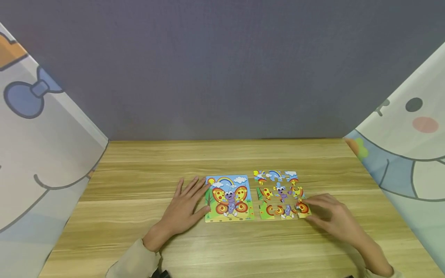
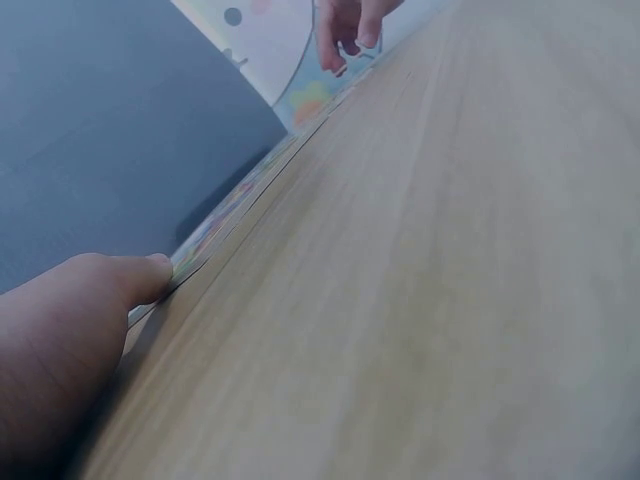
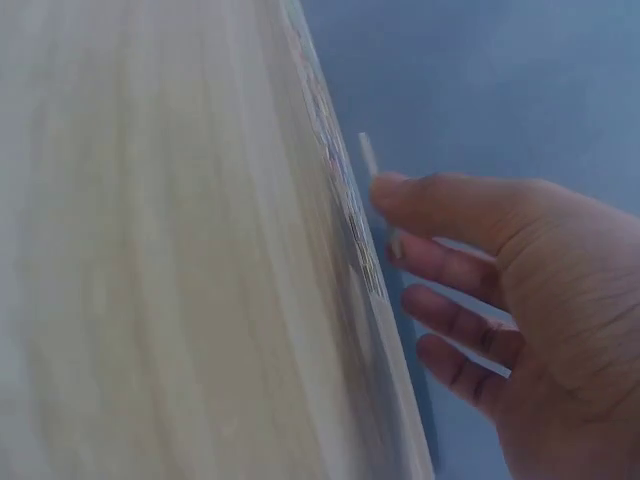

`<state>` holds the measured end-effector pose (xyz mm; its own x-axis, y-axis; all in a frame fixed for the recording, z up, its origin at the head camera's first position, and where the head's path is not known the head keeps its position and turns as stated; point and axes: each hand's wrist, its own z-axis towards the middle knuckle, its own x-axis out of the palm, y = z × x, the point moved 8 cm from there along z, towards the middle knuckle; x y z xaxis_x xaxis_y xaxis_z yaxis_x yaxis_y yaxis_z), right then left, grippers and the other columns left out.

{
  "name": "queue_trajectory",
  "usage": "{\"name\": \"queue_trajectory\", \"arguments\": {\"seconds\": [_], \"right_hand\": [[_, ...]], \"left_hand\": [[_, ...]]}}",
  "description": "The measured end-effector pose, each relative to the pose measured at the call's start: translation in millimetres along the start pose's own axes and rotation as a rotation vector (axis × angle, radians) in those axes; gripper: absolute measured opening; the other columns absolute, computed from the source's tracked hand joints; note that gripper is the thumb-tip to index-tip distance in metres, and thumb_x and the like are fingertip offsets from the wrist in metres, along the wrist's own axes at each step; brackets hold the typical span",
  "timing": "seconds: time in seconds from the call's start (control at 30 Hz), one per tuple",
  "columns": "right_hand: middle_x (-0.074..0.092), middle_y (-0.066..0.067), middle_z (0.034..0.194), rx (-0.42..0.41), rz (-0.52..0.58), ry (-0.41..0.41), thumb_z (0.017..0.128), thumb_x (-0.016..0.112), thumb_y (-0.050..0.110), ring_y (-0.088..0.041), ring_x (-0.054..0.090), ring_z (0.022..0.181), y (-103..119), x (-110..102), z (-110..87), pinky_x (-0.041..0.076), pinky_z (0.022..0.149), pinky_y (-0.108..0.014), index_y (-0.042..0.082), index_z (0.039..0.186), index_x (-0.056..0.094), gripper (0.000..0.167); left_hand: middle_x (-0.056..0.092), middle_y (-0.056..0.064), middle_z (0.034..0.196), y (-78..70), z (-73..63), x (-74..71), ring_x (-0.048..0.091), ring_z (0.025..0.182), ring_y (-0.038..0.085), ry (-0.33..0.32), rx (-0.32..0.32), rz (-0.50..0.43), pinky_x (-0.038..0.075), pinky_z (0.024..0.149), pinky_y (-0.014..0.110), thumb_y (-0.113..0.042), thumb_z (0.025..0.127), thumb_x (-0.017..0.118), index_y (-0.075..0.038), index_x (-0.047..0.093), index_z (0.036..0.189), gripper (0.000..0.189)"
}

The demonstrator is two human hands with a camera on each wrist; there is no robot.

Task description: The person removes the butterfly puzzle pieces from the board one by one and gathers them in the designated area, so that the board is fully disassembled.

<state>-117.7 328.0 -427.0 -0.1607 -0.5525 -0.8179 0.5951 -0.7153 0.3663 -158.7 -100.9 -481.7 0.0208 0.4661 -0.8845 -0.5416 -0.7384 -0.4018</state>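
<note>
My right hand (image 1: 332, 218) pinches a corner jigsaw piece (image 1: 304, 209) with a red and yellow wing swirl, between thumb and index finger. In the right wrist view the piece (image 3: 368, 153) shows edge-on, a little above the tabletop. It overlaps the lower right of several spaced-out puzzle pieces (image 1: 281, 192) bearing parts of a butterfly. To their left lies a square butterfly picture board (image 1: 230, 199), whole and face up. My left hand (image 1: 182, 212) rests with fingers spread, its thumb and fingertips on the board's left edge.
Everything lies on a wood-grain table (image 1: 222, 247). A dark grey partition (image 1: 222, 69) stands along the back edge. Panels with cartoon figures, a left panel (image 1: 52, 146) and a right panel (image 1: 410, 166), close off the sides.
</note>
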Motion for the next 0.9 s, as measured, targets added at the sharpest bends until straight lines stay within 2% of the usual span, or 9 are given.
{"name": "queue_trajectory", "arguments": {"seconds": [0.33,0.9], "right_hand": [[0.081,-0.004,0.122,0.065,-0.018,0.013,0.066,0.102,0.0,0.004,0.06,0.122,-8.5,1.2,-8.6,0.031,0.112,0.0,0.015,0.125,0.083,0.064],[0.079,-0.003,0.124,0.049,-0.007,0.007,0.064,0.102,-0.004,0.005,0.059,0.123,-11.4,3.8,-12.9,0.034,0.111,0.001,0.014,0.125,0.083,0.066]], "left_hand": [[0.033,0.008,0.181,0.1,-1.0,0.0,0.025,0.169,0.035,0.003,0.0,-0.012,-0.001,0.136,0.068,-0.05,0.11,0.062,-0.015,0.043,0.172,0.074],[0.033,0.008,0.181,-1.3,-0.5,-1.1,0.024,0.169,0.035,0.003,0.004,-0.012,-0.001,0.136,0.068,-0.049,0.11,0.062,-0.015,0.043,0.172,0.073]]}}
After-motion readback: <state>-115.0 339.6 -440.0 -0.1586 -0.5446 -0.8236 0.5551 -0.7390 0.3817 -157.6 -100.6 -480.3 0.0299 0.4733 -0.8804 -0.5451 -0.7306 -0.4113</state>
